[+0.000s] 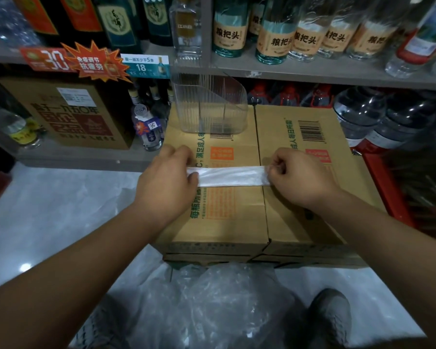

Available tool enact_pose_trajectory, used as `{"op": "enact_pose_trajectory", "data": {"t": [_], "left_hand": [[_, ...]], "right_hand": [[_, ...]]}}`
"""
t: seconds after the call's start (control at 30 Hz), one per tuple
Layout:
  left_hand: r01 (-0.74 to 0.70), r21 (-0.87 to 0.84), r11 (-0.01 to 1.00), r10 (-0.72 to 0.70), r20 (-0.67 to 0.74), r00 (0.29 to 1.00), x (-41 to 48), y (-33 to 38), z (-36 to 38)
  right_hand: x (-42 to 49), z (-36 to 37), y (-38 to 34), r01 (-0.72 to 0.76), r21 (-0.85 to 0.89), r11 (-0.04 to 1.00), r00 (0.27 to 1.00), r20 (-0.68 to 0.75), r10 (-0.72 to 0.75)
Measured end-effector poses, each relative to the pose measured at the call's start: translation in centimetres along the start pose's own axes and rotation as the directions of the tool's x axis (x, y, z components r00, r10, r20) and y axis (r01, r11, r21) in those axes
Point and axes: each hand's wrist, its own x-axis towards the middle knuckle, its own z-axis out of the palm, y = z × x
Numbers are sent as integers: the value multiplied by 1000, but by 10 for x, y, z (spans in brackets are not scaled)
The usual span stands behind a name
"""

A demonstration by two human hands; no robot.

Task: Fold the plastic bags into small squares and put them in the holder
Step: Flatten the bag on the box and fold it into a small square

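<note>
Two-handed, pinches the folded bag strip [230,176] at each end, left hand [169,177] and right hand [297,175] equally near, long axis crosswise, holder [209,107] straight beyond.

Narrow white folded plastic bag strip [230,176]: both ends hidden under pinching left hand [169,172] and right hand [297,172].
Tan-labelled clear glass bottles [228,26]: necks cut by top edge.
Crumpled clear plastic bag heap [219,306]: cut by bottom edge.
Grey shoe [331,316]: heel cut off.
</note>
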Motion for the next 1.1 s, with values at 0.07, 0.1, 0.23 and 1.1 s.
{"op": "enact_pose_trajectory", "data": {"t": [0.07,0.1,0.23,1.1], "left_hand": [[-149,57,987,151,-35,988,-3,0,2],[-237,66,969,237,0,971,-5,1,2],[-369,101,924,320,328,889,-11,-2,10],[-364,162,917,263,439,859,-36,-8,0]], "right_hand": [[0,-2,-2,15,-23,1000,1000,11,-15],[0,-3,-3,25,-35,999,1000,20,-24],[0,-8,-9,51,-96,994,996,71,-44],[-35,15,-1,300,-153,942,929,269,-252]]}}
